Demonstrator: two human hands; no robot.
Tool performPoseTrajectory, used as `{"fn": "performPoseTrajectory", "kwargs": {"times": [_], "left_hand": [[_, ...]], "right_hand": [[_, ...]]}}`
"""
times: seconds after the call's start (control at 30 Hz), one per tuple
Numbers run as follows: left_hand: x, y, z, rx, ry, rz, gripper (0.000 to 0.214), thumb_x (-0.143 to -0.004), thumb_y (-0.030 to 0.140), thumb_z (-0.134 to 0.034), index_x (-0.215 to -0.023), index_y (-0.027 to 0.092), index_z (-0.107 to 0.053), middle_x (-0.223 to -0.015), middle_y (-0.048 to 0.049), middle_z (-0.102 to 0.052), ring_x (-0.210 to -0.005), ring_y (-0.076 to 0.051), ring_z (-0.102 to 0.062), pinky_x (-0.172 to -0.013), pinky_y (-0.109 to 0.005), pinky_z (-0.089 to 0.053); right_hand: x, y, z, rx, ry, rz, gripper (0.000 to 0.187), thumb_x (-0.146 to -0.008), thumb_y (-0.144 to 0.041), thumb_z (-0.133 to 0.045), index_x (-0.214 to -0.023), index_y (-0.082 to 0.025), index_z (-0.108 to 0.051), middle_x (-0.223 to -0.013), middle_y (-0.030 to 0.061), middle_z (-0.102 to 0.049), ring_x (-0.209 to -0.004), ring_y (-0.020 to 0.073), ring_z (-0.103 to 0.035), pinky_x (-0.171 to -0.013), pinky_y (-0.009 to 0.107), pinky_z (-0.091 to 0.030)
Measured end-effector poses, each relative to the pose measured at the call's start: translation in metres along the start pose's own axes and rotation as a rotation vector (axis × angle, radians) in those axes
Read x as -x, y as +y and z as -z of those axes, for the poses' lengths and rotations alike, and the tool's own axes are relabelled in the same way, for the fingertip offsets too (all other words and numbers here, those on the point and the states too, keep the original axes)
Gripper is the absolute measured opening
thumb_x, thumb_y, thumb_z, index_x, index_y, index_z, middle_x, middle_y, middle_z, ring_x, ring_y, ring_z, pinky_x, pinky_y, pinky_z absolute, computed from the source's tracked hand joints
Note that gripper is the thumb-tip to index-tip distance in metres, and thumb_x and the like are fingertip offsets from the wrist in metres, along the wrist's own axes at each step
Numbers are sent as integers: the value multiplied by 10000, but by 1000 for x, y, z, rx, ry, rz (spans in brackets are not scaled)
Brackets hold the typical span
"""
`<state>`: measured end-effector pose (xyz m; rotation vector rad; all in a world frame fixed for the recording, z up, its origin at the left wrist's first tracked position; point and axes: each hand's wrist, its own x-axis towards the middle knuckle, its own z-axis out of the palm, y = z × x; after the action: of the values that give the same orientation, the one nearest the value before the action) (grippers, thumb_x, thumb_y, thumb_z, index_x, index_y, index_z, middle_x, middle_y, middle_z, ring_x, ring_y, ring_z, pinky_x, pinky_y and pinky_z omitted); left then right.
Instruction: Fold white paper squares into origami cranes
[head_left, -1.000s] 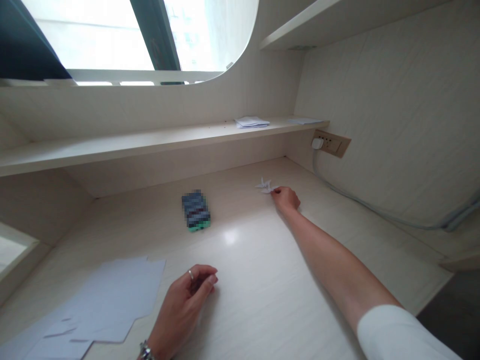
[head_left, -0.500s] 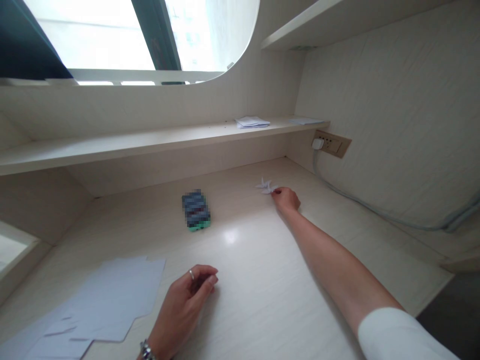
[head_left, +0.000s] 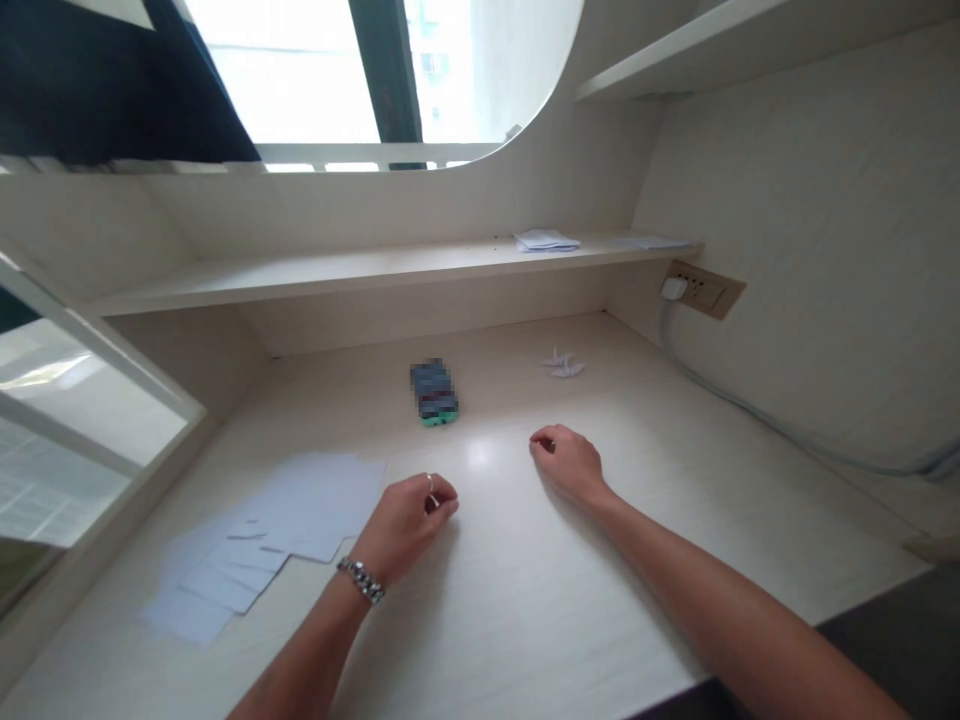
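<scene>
Folded papers [head_left: 568, 370]: two small white pointed pieces, close together, beyond the right hand [head_left: 562, 458] and apart from it.
Right hand: loosely curled, small gap at the thumb, no object showing in its grasp.
Left hand [head_left: 409, 525]: loosely curled too, thumb and index slightly apart, nothing visible between them; ring [head_left: 430, 484] on a finger, metal wristband [head_left: 361, 580] at the wrist.
Tabletop [head_left: 480, 620]: pale, streaky, with a bright glare patch.
Room: window [head_left: 300, 80] behind, long shelf [head_left: 337, 272] below it.
Loose sheets [head_left: 315, 500]: overlapping, beside the left hand, which hides part of their edge.
Dark block [head_left: 433, 390]: green-edged, blurred, left of the folded papers.
Shelf papers [head_left: 547, 240]: a folded white bundle.
Socket [head_left: 716, 295]: plug [head_left: 674, 288] inserted, cable [head_left: 750, 408] running along the right wall.
</scene>
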<state>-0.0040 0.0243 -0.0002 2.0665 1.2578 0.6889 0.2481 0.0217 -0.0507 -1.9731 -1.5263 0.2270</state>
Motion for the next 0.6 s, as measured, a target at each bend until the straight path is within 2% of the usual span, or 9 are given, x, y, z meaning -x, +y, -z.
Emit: {"fn": "performPoseTrajectory", "kwargs": {"times": [0.1, 0.17, 0.27, 0.37, 0.43, 0.5, 0.6], "left_hand": [[-1, -3, 14, -222, 10, 2, 103, -698, 238, -637, -625, 246, -710, -641, -30, -704, -596, -196, -622, -594, -279, -445], [5, -10, 24, -289, 19, 67, 106, -675, 183, -633, -632, 233, -715, -657, -33, -704, -636, -203, -632, -632, -283, -456], [25, -26, 43, -395, 68, 190, 144, -713, 175, -611, -765, 212, -740, -808, -56, -726, -754, -216, -655, -745, -304, -475], [48, -45, 68, -521, 175, 355, 224, -768, 211, -574, -920, 159, -731, -958, -121, -711, -900, -260, -646, -866, -361, -460], [57, -58, 83, -589, 248, 466, 307, -800, 274, -555, -1020, 122, -705, -1042, -166, -689, -1001, -296, -620, -925, -401, -437], [59, -68, 91, -619, 266, 547, 381, -797, 377, -575, -1043, 113, -696, -1067, -183, -681, -1026, -313, -616, -917, -403, -445], [53, -76, 88, -621, 241, 610, 489, -745, 548, -603, -991, 139, -707, -1056, -179, -687, -996, -317, -636, -847, -376, -477]], "right_hand": [[24, -25, -9, -30, -81, 86, 195, -826, -274, -545, -862, -280, -736, -897, -6, -743, -804, 189, -657, -667, 274, -422], [31, -36, -14, -43, -124, 109, 201, -830, -288, -535, -854, -279, -735, -883, -4, -743, -782, 196, -653, -635, 278, -402], [35, -44, -17, -51, -185, 148, 206, -831, -311, -534, -864, -283, -736, -891, -13, -744, -789, 193, -651, -637, 277, -391], [35, -43, -16, -70, -240, 156, 210, -829, -324, -532, -861, -281, -736, -898, -18, -743, -794, 190, -650, -638, 276, -392], [35, -41, -15, -67, -266, 153, 216, -829, -339, -531, -872, -285, -736, -896, -17, -742, -783, 189, -650, -632, 279, -390], [34, -38, -14, -60, -280, 162, 219, -827, -347, -531, -882, -292, -735, -911, -18, -744, -805, 198, -654, -634, 282, -391], [34, -37, -14, -55, -296, 188, 220, -828, -344, -530, -887, -290, -735, -926, -14, -748, -826, 208, -660, -651, 291, -400]]}}
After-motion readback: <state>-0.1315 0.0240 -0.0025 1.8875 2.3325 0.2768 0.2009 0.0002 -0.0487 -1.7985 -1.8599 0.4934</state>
